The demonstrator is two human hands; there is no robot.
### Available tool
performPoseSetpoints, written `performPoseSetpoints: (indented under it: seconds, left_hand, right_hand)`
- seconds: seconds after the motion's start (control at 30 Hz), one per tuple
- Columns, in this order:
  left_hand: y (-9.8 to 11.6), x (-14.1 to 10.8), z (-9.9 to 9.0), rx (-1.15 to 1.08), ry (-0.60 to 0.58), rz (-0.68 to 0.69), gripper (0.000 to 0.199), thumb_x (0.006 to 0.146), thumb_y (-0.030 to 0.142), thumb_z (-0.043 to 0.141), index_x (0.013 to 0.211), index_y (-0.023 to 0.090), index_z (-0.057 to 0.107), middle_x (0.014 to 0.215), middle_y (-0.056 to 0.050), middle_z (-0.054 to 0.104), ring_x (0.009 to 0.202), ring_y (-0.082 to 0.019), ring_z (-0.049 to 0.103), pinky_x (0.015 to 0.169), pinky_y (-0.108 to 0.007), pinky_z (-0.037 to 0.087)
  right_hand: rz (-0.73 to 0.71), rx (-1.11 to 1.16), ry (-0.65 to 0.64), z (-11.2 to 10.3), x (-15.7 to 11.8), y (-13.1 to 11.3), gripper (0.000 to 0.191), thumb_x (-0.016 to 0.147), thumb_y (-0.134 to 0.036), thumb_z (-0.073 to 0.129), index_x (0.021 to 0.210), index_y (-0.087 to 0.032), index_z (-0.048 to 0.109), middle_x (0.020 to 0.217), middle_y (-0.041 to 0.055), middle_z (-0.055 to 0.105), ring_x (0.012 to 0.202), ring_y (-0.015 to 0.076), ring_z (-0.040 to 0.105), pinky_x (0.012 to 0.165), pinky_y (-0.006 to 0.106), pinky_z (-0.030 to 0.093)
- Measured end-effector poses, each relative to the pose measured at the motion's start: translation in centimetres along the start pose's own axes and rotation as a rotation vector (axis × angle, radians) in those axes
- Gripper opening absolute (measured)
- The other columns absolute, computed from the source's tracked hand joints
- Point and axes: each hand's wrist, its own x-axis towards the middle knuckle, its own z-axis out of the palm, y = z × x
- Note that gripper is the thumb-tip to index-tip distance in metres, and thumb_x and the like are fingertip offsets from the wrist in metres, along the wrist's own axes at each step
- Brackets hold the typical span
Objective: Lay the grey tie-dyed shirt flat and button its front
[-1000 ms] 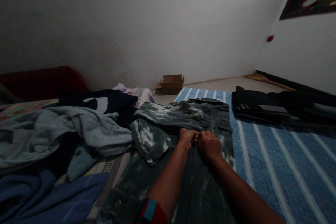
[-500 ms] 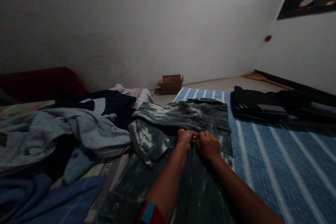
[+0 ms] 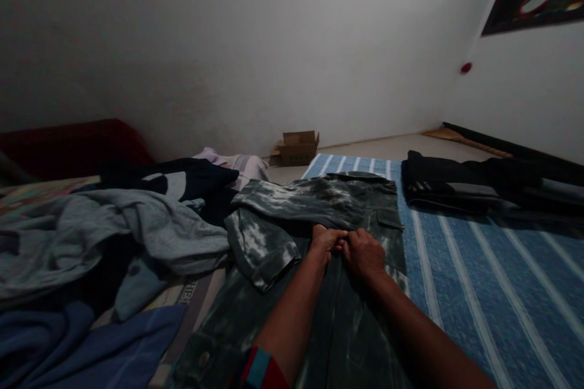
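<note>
A dark grey-green tie-dyed jacket [image 3: 292, 197] with pale blotches lies spread out before me, one sleeve folded across its left side. A buttoned cuff shows near the bottom left and a flap pocket at the right. My left hand [image 3: 326, 240] and my right hand [image 3: 364, 252] meet at the middle of the jacket's front, fingertips almost touching. Both are closed in a pinch on the front edge of the cloth. Whatever small part sits between the fingertips, such as a button, is hidden.
Left of the jacket lies a heap with a grey garment [image 3: 150, 225], a navy one [image 3: 205, 176] and a blue cloth [image 3: 132, 346]. Folded black clothes [image 3: 447, 182] rest on the blue striped sheet [image 3: 479, 279] at right. A cardboard box [image 3: 298, 149] stands by the wall.
Both hands stay at the same spot on the jacket's front. My left fingers have shifted slightly right, against the right fingertips. The view has moved very slightly.
</note>
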Motion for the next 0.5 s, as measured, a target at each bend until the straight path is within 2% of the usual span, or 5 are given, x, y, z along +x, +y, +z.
performPoseSetpoints:
  seconds: [0.17,0.33,0.5]
  left_hand:
    - [-0.1,0.2,0.1,0.04,0.012,-0.015,0.019,0.056,0.01,0.076,0.053,0.012,0.057,0.039,0.0,0.052,0.036,-0.01,0.051,0.035,-0.017,0.037]
    - [-0.3,0.4,0.1,0.046,0.039,-0.008,0.021,0.055,0.01,0.076,0.053,0.012,0.056,0.039,0.002,0.051,0.034,-0.008,0.047,0.034,-0.016,0.034]
    - [-0.4,0.4,0.3,0.033,0.06,0.009,0.024,0.052,0.007,0.077,0.051,0.013,0.053,0.04,0.002,0.05,0.034,-0.008,0.046,0.034,-0.016,0.035]
  right_hand:
    - [-0.012,0.023,-0.032,-0.6,0.0,0.5,0.021,0.091,-0.031,0.049,0.092,-0.019,0.065,0.094,0.0059,0.063,0.087,0.0179,0.06,0.066,0.027,0.034]
    - [-0.029,0.0,-0.055,-0.8,0.0,1.0,0.022,0.095,-0.024,0.041,0.095,-0.021,0.063,0.095,0.0038,0.063,0.083,0.0159,0.061,0.063,0.027,0.032]
    - [-0.047,-0.053,-0.059,-0.8,0.2,1.2,0.023,0.096,-0.025,0.04,0.094,-0.022,0.063,0.092,0.0038,0.062,0.08,0.0158,0.06,0.06,0.027,0.03]
